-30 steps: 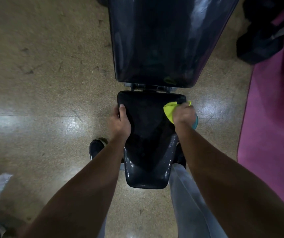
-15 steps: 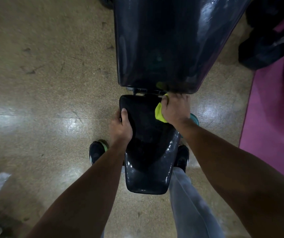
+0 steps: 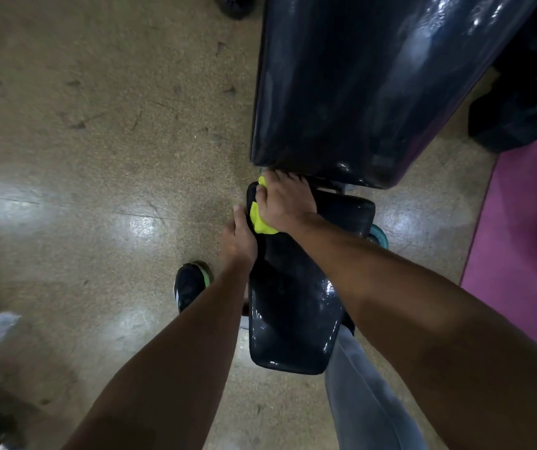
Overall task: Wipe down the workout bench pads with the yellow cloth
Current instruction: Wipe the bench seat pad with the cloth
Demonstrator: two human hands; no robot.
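Yellow cloth (image 3: pixel 259 219) is mostly hidden under right hand (image 3: pixel 281 203), clamped on it; left hand (image 3: pixel 239 240) grips seat pad (image 3: pixel 293 303) edge.

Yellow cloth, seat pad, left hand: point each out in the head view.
yellow cloth (image 3: pixel 258 220): head view, bunched part showing below the right hand's fingers.
seat pad (image 3: pixel 293 313): head view, bare glossy top surface.
left hand (image 3: pixel 238 239): head view, back of hand.

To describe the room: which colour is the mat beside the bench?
Pinkish purple mat, clearest at the right edge of the head view.
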